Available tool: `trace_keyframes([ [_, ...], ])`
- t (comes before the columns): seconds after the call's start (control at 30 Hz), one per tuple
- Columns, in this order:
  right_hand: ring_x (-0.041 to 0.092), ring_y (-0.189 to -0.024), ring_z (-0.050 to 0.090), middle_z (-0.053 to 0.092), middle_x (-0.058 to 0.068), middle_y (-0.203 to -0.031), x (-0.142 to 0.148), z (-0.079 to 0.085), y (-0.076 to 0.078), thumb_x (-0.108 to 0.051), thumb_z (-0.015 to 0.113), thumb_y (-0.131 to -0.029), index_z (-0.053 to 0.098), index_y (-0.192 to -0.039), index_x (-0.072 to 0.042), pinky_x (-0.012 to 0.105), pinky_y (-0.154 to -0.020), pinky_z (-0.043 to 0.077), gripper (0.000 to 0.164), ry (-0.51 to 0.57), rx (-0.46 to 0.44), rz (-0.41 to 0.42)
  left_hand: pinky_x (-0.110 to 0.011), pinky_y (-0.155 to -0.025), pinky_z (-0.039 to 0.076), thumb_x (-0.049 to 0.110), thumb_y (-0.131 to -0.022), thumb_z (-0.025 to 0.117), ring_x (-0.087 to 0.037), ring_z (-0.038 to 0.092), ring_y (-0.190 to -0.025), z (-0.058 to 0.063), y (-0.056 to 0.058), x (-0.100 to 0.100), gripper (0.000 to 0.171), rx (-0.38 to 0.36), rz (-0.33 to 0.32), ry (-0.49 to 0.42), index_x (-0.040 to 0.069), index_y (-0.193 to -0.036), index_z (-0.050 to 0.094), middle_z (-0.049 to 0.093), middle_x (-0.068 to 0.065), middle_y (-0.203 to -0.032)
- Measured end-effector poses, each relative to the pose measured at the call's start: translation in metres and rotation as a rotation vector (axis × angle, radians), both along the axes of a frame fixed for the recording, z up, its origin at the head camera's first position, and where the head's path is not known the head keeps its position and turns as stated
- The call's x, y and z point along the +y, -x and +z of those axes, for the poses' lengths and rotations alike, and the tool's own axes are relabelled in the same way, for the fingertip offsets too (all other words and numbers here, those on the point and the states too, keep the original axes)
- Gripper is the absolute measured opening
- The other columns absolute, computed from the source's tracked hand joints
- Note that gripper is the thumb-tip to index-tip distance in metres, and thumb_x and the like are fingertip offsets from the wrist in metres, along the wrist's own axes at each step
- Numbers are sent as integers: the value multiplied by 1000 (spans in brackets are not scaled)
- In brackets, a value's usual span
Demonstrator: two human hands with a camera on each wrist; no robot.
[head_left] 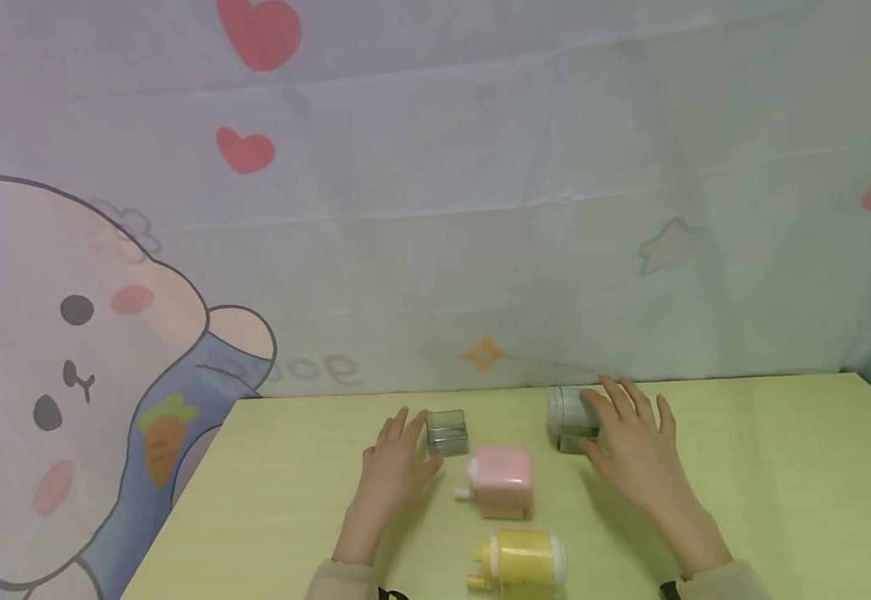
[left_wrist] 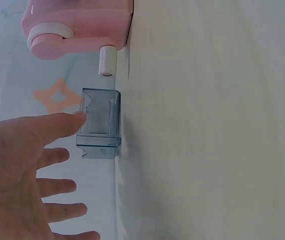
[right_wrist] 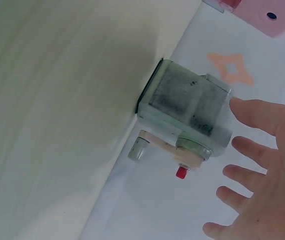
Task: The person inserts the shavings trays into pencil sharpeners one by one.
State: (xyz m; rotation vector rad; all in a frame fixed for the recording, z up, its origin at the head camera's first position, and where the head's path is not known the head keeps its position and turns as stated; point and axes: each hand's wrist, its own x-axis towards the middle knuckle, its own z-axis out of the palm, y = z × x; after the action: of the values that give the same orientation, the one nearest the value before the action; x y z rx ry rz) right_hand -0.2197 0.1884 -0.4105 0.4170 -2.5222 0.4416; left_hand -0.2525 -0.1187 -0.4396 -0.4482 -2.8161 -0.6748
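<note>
A greenish-grey crank pencil sharpener [head_left: 573,410] stands at the back of the table; its crank and red knob show in the right wrist view. Beside it is my right hand [head_left: 636,450], fingers spread and thumb near the sharpener's body [right_wrist: 187,100]; whether they touch I cannot tell. My left hand [head_left: 390,471] has its fingers extended around a small transparent shavings tray [head_left: 448,433]. In the left wrist view the thumb overlaps the edge of that tray [left_wrist: 100,120]; contact is unclear. Between the hands sits a pink crank pencil sharpener [head_left: 504,479].
A yellow crank pencil sharpener [head_left: 523,560] is nearer the front of the pale yellow table [head_left: 780,483], below the pink one. Behind the table's back edge hangs a printed cloth [head_left: 435,275] with hearts and a cartoon animal.
</note>
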Motion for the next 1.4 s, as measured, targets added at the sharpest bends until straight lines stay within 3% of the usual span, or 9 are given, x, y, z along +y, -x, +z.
trace_keyframes([
  [0.43, 42, -130, 5, 24, 25, -143, 12, -6, -4, -26, 69, -74, 34, -136, -10, 79, -92, 8, 73, 1, -109, -38, -72, -88, 32, 33, -81, 62, -45, 21, -124, -3, 3, 3, 67, -113, -53, -41, 12, -138, 34, 22, -25, -145],
  [0.73, 45, -128, 8, 22, 25, -144, 15, -3, -5, -27, 66, -78, 24, -142, -14, 78, -92, 7, 77, 21, -174, -27, -71, -83, 38, 28, -82, 62, -45, 32, -118, -1, 11, 3, 64, -59, -65, -68, 12, -137, 35, 29, -25, -141],
  [0.9, 48, -123, 18, 25, 28, -142, 14, 0, -4, -25, 67, -77, 26, -140, -11, 77, -91, 18, 77, 11, -178, -27, -72, -84, 36, 25, -82, 62, -46, 32, -118, 0, 14, 3, 64, -59, -100, -88, 11, -138, 33, 28, -25, -142],
  [1.1, 48, -105, 42, 37, 28, -135, 15, -2, -6, -22, 66, -79, 30, -139, -9, 61, -68, 47, 72, 3, -168, 1, -68, -82, 41, 23, -82, 63, -46, 34, -117, -5, 16, 1, 64, -55, -135, -67, 8, -137, 35, 30, -26, -140],
  [1.23, 44, -99, 48, 45, 27, -129, 15, -1, -5, -19, 66, -79, 33, -138, -8, 54, -63, 51, 68, -6, -132, 23, -60, -87, 43, 19, -82, 63, -42, 37, -116, -3, 19, 0, 61, -38, -166, -60, 6, -135, 37, 36, -25, -137],
  [1.4, 44, -98, 49, 51, 24, -125, 15, 2, -4, -16, 66, -78, 37, -135, -4, 53, -63, 52, 65, -31, -89, 31, -50, -93, 43, 14, -82, 63, -35, 43, -113, 0, 21, 2, 58, -34, -191, -59, 2, -133, 39, 46, -22, -129],
])
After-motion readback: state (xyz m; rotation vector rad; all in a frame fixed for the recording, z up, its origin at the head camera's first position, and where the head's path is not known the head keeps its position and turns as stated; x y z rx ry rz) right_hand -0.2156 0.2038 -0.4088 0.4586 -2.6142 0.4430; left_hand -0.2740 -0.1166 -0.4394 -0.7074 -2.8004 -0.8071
